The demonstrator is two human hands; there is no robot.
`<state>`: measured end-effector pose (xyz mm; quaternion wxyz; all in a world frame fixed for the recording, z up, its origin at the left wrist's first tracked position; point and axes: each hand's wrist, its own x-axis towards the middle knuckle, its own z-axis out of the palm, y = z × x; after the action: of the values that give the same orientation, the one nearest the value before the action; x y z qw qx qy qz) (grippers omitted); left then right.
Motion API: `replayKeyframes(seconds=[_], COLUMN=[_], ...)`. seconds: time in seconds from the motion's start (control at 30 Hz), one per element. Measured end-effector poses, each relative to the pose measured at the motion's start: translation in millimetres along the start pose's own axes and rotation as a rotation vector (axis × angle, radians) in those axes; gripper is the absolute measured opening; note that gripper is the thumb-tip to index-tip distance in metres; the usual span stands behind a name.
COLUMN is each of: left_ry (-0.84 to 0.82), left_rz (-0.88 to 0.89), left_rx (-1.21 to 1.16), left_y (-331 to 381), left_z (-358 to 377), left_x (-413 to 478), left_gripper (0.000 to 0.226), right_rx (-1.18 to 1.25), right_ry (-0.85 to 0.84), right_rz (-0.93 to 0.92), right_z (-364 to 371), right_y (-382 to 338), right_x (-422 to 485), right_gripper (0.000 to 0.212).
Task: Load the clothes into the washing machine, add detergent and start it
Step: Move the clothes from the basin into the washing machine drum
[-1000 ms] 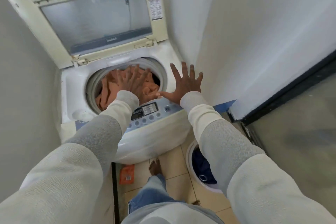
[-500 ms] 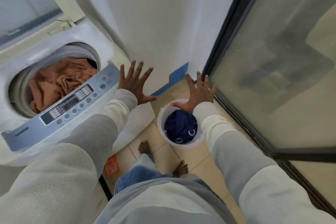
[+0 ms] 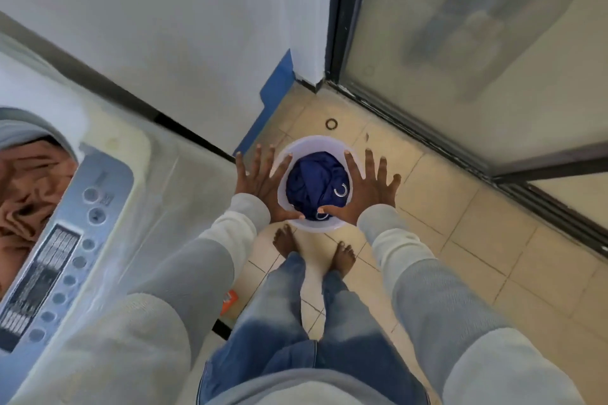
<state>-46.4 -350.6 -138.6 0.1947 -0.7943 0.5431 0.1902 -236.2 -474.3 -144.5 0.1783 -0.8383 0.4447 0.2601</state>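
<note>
Head view: 2 hands — left hand [image 3: 260,186], right hand [image 3: 363,189] — spread flat over the white bucket [image 3: 307,225] holding a blue garment [image 3: 312,184]; washing machine [image 3: 138,174] left of the bucket.

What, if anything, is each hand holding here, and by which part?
Nothing is held. The left hand and right hand are spread open, fingers straight, above the white bucket holding the blue garment.

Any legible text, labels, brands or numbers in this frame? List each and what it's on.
Nothing reads clearly.
Washing machine control panel: rows of print, too blurred.
Orange packet on the floor: white mark, too small.
Navy garment in the bucket: white ring marks, not clearly letters.
</note>
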Motion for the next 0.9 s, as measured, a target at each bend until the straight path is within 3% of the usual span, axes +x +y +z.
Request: replayKeyframes(seconds=[0.3, 0.57, 0.7, 0.9], left_ry=[-0.082, -0.141, -0.149, -0.175], left_rz=[0.171, 0.222, 0.223, 0.233], left_rx=[0.003, 0.017, 0.017, 0.019], left_y=[-8.3, 14.4, 35.0, 49.7], left_z=[91.4, 200.2, 261.2, 331.2], left_x=[86.2, 185.8, 246.3, 320.1], left_gripper=[0.129, 0.127, 0.126, 0.141], right_rx=[0.023, -0.002, 0.093, 0.161], right_ry=[-0.061, -0.171, -0.19, -0.225], right_rz=[0.099, -0.028, 0.085, 0.217], right_z=[75.9, 176.0, 244.1, 315.6], right_y=[6.4, -1.9, -6.9, -1.9], right_x=[61.8, 160.3, 217.8, 287.0], right_gripper=[0.121, 0.116, 0.12, 0.134])
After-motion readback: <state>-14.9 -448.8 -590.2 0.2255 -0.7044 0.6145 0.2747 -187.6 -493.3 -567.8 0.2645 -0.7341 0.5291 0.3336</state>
